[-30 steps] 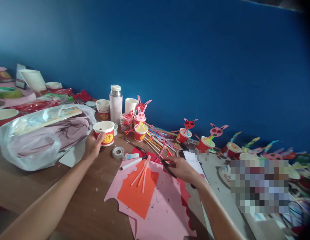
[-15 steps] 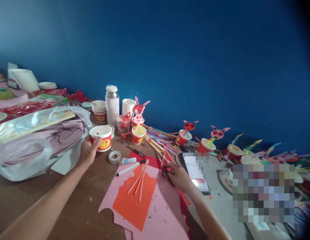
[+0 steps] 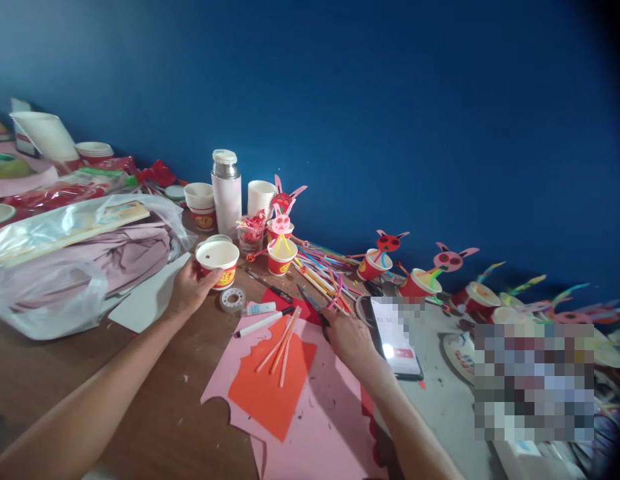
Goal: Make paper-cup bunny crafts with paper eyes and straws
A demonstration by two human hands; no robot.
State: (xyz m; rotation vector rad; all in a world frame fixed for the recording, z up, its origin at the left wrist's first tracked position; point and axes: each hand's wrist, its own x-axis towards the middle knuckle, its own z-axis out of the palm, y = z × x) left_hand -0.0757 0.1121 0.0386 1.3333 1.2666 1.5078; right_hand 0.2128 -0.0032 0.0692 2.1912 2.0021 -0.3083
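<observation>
My left hand (image 3: 190,293) is closed around a red and white paper cup (image 3: 218,259), which stands upright with a small dark hole in its inner wall. My right hand (image 3: 351,339) grips a pair of scissors (image 3: 311,299), their blades pointing up and to the left past the straws. Between the hands lie a tape roll (image 3: 233,300), a small white tube (image 3: 261,309) and a white marker (image 3: 263,323). Three cut straws (image 3: 279,357) rest on an orange sheet (image 3: 270,403) over pink paper (image 3: 320,427).
Behind stand a thermos (image 3: 227,200), stacked cups (image 3: 200,200) and cups with paper animal heads (image 3: 282,257). Loose straws (image 3: 323,267) are piled beside them. A phone (image 3: 394,340) lies right of my right hand; a plastic bag (image 3: 85,273) fills the left side.
My right hand has lifted the scissors, and their blades now point away from me. The cup in my left hand has shifted slightly right, partly with the camera's movement.
</observation>
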